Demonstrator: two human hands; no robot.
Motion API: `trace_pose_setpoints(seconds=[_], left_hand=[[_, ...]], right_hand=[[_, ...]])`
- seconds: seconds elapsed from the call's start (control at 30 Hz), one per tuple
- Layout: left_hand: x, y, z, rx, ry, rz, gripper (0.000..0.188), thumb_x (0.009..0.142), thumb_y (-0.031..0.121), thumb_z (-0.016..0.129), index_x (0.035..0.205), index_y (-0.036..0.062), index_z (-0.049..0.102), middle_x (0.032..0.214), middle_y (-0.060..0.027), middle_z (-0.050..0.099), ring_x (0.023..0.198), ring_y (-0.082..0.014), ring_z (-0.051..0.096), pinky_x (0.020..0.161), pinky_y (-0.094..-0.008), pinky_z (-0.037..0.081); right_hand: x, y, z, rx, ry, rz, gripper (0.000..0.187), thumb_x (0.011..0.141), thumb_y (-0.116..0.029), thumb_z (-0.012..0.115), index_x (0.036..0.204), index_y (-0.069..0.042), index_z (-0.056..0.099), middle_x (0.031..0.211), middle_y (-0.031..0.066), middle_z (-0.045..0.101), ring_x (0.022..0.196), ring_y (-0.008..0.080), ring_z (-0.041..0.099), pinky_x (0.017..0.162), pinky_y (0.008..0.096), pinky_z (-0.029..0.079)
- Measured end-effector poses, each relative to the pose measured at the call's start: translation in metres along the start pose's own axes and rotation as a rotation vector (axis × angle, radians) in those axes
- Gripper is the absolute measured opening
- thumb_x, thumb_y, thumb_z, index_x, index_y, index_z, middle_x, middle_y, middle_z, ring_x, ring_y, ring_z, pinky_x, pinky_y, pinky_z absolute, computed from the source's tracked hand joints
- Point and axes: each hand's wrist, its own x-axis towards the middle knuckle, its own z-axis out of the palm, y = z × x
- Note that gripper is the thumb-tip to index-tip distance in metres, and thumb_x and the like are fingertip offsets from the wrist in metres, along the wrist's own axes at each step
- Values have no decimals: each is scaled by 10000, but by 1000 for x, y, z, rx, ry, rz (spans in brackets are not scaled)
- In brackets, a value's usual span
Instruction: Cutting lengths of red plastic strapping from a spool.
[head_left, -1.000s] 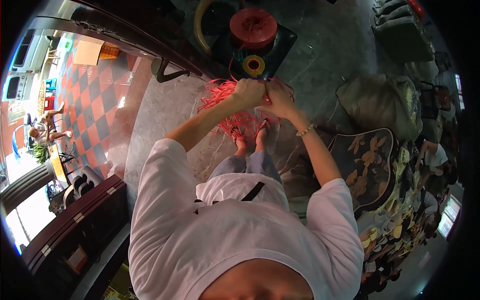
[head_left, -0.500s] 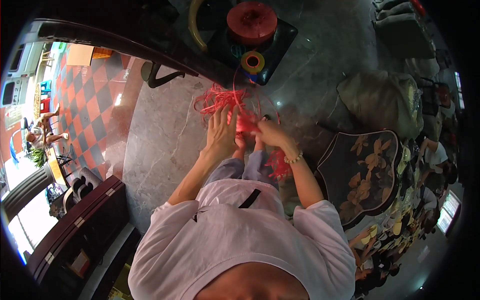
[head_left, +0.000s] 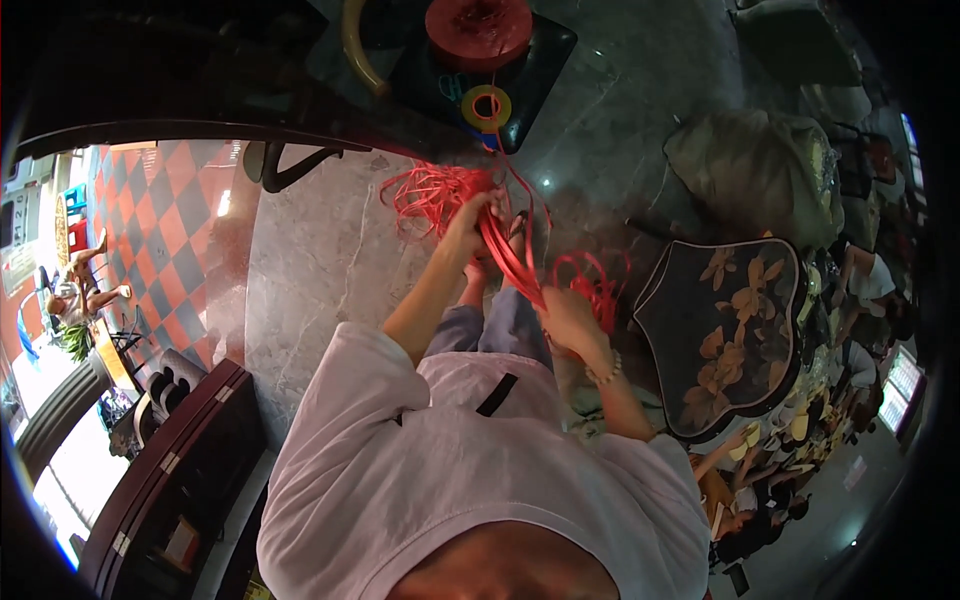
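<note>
A long bundle of red ribbon (head_left: 510,262) stretches between my two hands in front of my legs. My left hand (head_left: 474,218) is closed around its upper part, where loose loops (head_left: 432,192) fan out beyond the fingers. Closer to my body and to the right, my right hand (head_left: 572,320) grips the lower part, and more loops (head_left: 596,284) hang out past that hand. One thin strand runs up toward the roll of tape (head_left: 503,110), yellow with a dark centre. Behind that lies a thick red ribbon spool (head_left: 455,35).
The spool and tape roll sit on a dark square surface (head_left: 545,70). A chair with a floral back (head_left: 735,340) stands at my right, with a covered bulky heap (head_left: 745,180) beyond it. Dark wooden furniture (head_left: 170,470) is at the lower left. Grey marble floor (head_left: 310,260) lies around my feet.
The ribbon bundle is now drawn out into a taut length. My right hand has moved down and toward my body, and my left hand has closed around the upper part.
</note>
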Motion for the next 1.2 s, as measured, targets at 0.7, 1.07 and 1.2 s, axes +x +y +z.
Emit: trace_pose_setpoints(seconds=[0.7,1.07,1.2], left_hand=[[-4,54,-44,-30,526,262,93,860,127,562,948,99,550,625,45,477,509,-101,436,546,-268,438],[-62,-43,2,353,547,267,186,906,318,551,832,148,535,556,79,359,455,-64,343,446,-232,278],[-81,-129,50,895,536,351,172,917,242,533,842,87,535,604,45,452,497,-94,438,459,-259,356]], right_hand=[[-70,84,78,20,-120,108,269,839,-177,531,1021,22,538,774,240,626,744,404,625,661,504,488],[61,143,62,643,-486,100,689,779,-392,711,1273,4,441,1169,121,532,1082,182,475,916,289,358],[140,54,48,1423,-571,202,483,797,-438,690,1020,-17,611,776,26,573,641,101,526,585,234,425]])
